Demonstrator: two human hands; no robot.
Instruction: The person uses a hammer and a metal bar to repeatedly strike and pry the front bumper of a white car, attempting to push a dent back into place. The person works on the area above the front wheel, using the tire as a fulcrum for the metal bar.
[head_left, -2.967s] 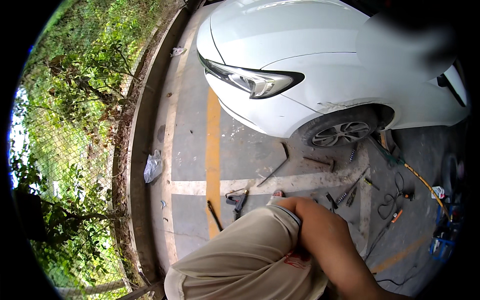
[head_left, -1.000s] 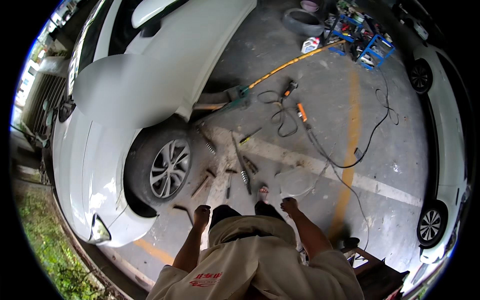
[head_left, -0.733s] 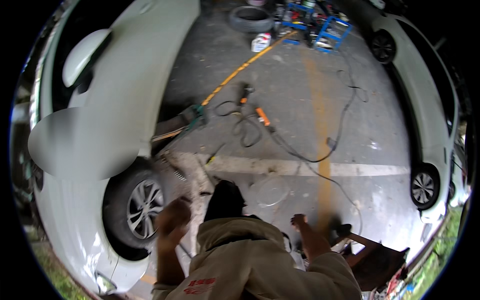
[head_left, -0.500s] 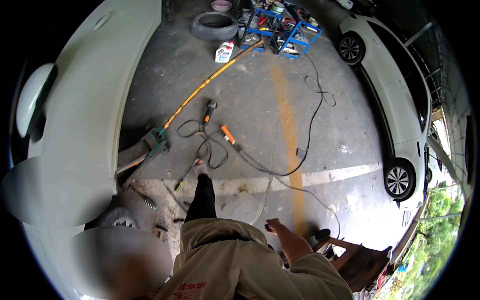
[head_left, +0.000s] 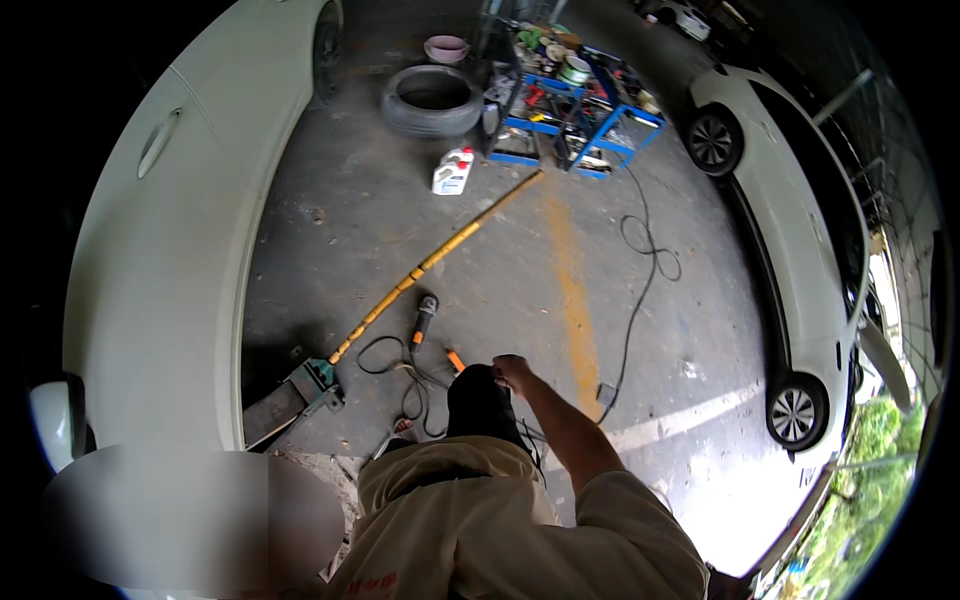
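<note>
My right hand (head_left: 512, 373) is in front of my dark-trousered thigh, its fingers curled in and nothing visible in them. My left hand is out of view. Ahead of me on the concrete lies an angle grinder (head_left: 424, 322) with a black and orange body, beside loops of its dark cord (head_left: 375, 356). Close by, an orange piece (head_left: 455, 361) is partly hidden behind my knee. To the left, a green floor jack (head_left: 318, 374) with a long yellow handle (head_left: 430, 262) lies next to the white car (head_left: 165, 300).
Farther off are a blue tool cart (head_left: 575, 100) full of tools and cans, a tire (head_left: 432, 102), a pink basin (head_left: 446, 48) and a white jug (head_left: 453, 172). Another white car (head_left: 790, 220) stands at right. A black cable (head_left: 632, 320) crosses the floor.
I have stepped forward, and the floor things sit nearer the bottom of the view. My right hand has swung forward from beside my hip, and my other leg is in front.
</note>
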